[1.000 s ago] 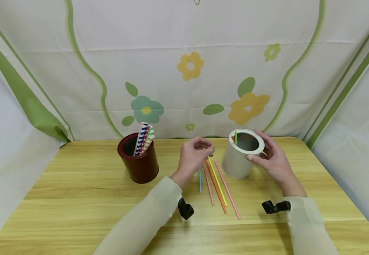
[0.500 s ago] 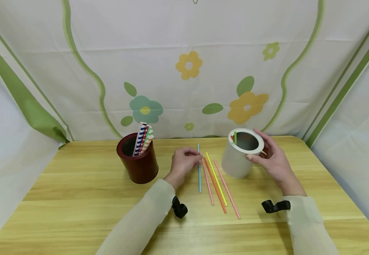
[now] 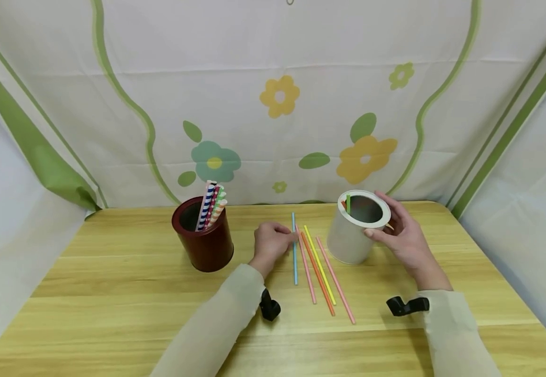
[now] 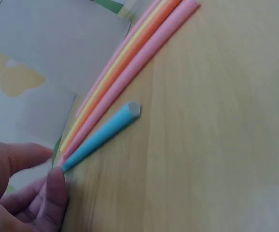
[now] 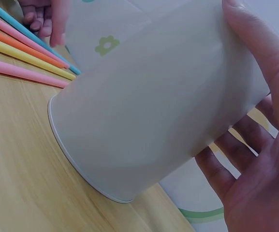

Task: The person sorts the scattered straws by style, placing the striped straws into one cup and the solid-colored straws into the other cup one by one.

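Note:
Several straws lie side by side on the table: blue [image 3: 295,267] at the left, then pink [image 3: 308,269], orange [image 3: 322,285], yellow [image 3: 323,267] and another pink one [image 3: 341,290]. My left hand [image 3: 273,243] is over the upper part of the blue straw. The left wrist view shows the thumb and fingers of that hand [image 4: 13,188] apart beside the far end of the blue straw [image 4: 103,135]. With its thumb at the rim and fingers around the far side, my right hand [image 3: 407,243] grips the upright white can [image 3: 350,241], which holds a green and a red straw.
A dark red can [image 3: 209,248] with several patterned straws [image 3: 213,207] stands left of my left hand. Behind the table [image 3: 112,314] hangs a cloth [image 3: 254,131] printed with flowers.
My left hand has moved left and down from the straws' upper ends to the blue straw, whose top has come into view. My right hand and the white can have stayed put.

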Demonstrator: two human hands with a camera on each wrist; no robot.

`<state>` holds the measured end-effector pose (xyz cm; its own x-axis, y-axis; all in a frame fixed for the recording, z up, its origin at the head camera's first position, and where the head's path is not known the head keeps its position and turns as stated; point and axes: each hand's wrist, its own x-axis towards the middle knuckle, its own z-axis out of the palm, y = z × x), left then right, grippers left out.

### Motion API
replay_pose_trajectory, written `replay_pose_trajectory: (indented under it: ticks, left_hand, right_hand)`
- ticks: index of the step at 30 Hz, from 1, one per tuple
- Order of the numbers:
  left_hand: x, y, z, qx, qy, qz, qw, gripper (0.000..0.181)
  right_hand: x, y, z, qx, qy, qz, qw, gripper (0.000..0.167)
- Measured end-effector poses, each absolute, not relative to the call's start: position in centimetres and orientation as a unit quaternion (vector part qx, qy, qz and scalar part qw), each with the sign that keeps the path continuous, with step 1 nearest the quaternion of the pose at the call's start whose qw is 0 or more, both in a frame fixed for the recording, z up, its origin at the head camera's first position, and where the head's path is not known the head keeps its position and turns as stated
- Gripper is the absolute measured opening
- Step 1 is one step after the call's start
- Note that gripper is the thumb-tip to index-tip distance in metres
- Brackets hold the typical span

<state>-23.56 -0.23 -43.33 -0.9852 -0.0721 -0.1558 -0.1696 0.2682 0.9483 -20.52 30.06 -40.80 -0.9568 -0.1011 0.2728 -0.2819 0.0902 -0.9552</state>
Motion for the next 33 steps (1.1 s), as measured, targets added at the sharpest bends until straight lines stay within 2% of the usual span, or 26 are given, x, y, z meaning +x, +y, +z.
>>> replay_pose_trajectory:
  ticks: [5,13,19,27,31,33]
  left_hand:
    - [-23.6,0.5,-43.0,-0.100,0.833,0.544,0.020,0.011]
    - [-24.1,0.7,-42.9,-0.109,0.841,0.530,0.026,0.013]
    - [-24.2,0.7,-42.8,-0.115,0.840,0.529,0.046,0.016]
    - [-26.4,0.7,-45.0,-0.106,0.850,0.508,0.085,0.024]
    - [-27.4,0.7,-46.5,-0.105,0.860,0.493,0.085,0.024]
    - [-26.9,0.7,-45.8,-0.104,0.858,0.496,0.082,0.024]
  right_hand:
    - [-20.6,30.0,-40.9,0.130,-0.734,0.663,0.067,0.086]
    - [-20.5,30.0,-41.0,0.129,-0.732,0.665,0.068,0.086]
    - [-20.5,30.1,-41.0,0.132,-0.725,0.672,0.070,0.087]
    - [-20.5,30.0,-41.0,0.134,-0.721,0.676,0.075,0.086]
    - [-20.6,30.0,-41.0,0.138,-0.721,0.675,0.077,0.086]
    - [-20.6,30.0,-41.1,0.139,-0.722,0.674,0.078,0.086]
